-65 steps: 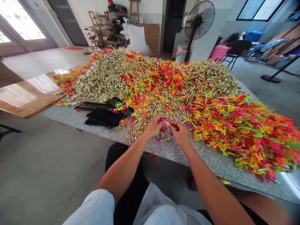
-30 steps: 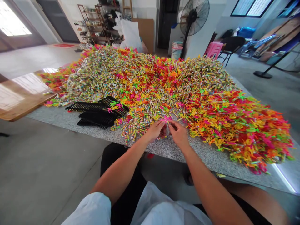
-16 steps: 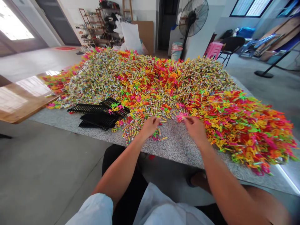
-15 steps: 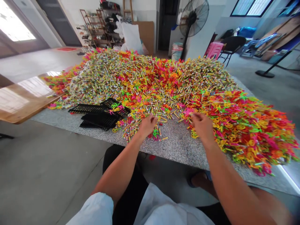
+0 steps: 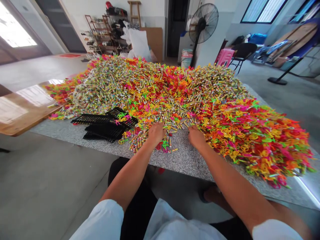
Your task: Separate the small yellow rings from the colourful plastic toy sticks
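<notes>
My left hand (image 5: 156,134) is closed, its fingers curled at the edge of a loose spread of small yellow printed tubes (image 5: 138,140). What it holds, if anything, is hidden. A green plastic piece (image 5: 165,144) and some red ones lie just beside that wrist. My right hand (image 5: 196,137) is over the bare granite-patterned tabletop (image 5: 182,150), fingertips pinched together by a few loose tubes; I cannot make out what is between them. To its right spreads a heap of bright plastic pieces with looped ends (image 5: 240,130), yellow, orange, pink and green.
Black slotted plastic trays (image 5: 105,130) lie stacked at the left, with a few coloured pieces on top. A big mound of tubes (image 5: 107,86) covers the table's far side. A wooden table (image 5: 25,106) adjoins on the left. Behind stand a fan (image 5: 203,25) and pink stools (image 5: 225,57).
My right hand has moved left, away from the bright heap and a pink piece, to the bare tabletop nearer my left hand. The left hand stays nearly in place. The view has shifted slightly.
</notes>
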The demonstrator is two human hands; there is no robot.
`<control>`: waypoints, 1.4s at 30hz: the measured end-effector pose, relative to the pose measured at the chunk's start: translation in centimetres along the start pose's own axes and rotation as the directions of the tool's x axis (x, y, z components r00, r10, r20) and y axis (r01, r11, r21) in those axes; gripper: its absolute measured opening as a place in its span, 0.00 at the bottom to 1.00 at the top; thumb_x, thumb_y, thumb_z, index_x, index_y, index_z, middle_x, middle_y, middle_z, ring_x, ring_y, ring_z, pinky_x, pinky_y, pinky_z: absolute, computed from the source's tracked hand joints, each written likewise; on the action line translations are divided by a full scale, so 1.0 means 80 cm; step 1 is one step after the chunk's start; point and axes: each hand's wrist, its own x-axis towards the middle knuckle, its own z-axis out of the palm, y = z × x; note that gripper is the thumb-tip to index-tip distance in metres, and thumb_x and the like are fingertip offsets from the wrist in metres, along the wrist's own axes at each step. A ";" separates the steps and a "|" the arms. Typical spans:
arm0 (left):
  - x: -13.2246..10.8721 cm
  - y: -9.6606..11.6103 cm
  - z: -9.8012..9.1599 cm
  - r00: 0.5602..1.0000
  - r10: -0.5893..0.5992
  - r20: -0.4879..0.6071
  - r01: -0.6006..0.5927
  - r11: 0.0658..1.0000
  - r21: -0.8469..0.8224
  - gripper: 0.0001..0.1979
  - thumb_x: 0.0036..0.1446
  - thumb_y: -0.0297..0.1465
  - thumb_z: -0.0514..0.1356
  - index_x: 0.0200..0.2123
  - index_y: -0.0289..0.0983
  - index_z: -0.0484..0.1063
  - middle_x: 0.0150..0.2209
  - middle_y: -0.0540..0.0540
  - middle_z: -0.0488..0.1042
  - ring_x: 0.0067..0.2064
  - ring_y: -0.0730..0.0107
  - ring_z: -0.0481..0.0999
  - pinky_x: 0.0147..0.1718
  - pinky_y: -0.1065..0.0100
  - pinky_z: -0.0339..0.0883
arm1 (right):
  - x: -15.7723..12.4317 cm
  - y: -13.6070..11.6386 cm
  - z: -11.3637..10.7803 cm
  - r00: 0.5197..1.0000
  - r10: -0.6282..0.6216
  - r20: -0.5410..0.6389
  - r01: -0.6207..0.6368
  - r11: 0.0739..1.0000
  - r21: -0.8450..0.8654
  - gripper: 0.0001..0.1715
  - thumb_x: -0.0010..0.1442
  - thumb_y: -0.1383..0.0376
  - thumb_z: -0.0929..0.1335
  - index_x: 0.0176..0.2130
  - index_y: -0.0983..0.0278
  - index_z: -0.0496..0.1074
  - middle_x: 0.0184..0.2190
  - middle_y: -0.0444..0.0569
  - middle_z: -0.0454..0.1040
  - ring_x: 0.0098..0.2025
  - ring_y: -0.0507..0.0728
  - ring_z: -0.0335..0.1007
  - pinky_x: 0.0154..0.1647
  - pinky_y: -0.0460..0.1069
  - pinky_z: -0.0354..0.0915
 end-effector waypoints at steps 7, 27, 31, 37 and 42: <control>0.009 -0.035 -0.034 0.957 -0.187 -0.222 0.215 0.971 0.109 0.16 0.62 0.42 0.59 0.49 0.41 0.77 0.49 0.36 0.75 0.55 0.45 0.70 0.54 0.53 0.63 | 0.005 -0.013 -0.008 0.990 -0.073 0.119 0.095 0.978 -0.184 0.21 0.67 0.72 0.59 0.52 0.65 0.74 0.50 0.60 0.74 0.48 0.63 0.77 0.47 0.53 0.68; 0.099 0.037 0.037 0.925 0.370 0.085 -0.379 0.909 0.173 0.16 0.61 0.32 0.59 0.51 0.42 0.76 0.52 0.41 0.77 0.57 0.51 0.69 0.66 0.46 0.41 | -0.019 0.045 -0.011 0.997 -0.067 0.037 0.074 0.975 -0.209 0.15 0.69 0.69 0.60 0.50 0.67 0.72 0.52 0.60 0.73 0.55 0.61 0.70 0.53 0.51 0.64; 0.083 0.025 0.018 0.920 0.391 -0.011 -0.388 0.916 0.100 0.14 0.58 0.27 0.59 0.46 0.42 0.77 0.46 0.43 0.79 0.53 0.54 0.72 0.65 0.50 0.47 | -0.001 0.049 -0.013 0.997 0.070 -0.038 -0.076 0.982 -0.172 0.17 0.70 0.67 0.60 0.52 0.67 0.72 0.51 0.60 0.73 0.52 0.60 0.72 0.49 0.50 0.65; 0.048 0.018 -0.005 0.977 0.188 -0.103 -0.210 0.933 -0.293 0.10 0.62 0.38 0.59 0.37 0.39 0.75 0.35 0.45 0.77 0.37 0.63 0.75 0.40 0.65 0.66 | 0.032 0.013 -0.003 0.988 0.042 -0.150 -0.060 0.991 -0.116 0.20 0.72 0.61 0.58 0.54 0.64 0.72 0.54 0.60 0.72 0.50 0.61 0.74 0.47 0.50 0.66; 0.013 0.017 -0.005 0.990 0.043 0.138 0.080 0.627 -0.775 0.21 0.59 0.50 0.60 0.29 0.38 0.67 0.25 0.51 0.70 0.25 0.73 0.69 0.28 0.70 0.61 | 0.065 -0.011 0.011 0.996 0.086 -0.015 -0.087 0.994 -0.062 0.18 0.69 0.63 0.62 0.53 0.68 0.73 0.55 0.62 0.73 0.51 0.63 0.75 0.48 0.51 0.67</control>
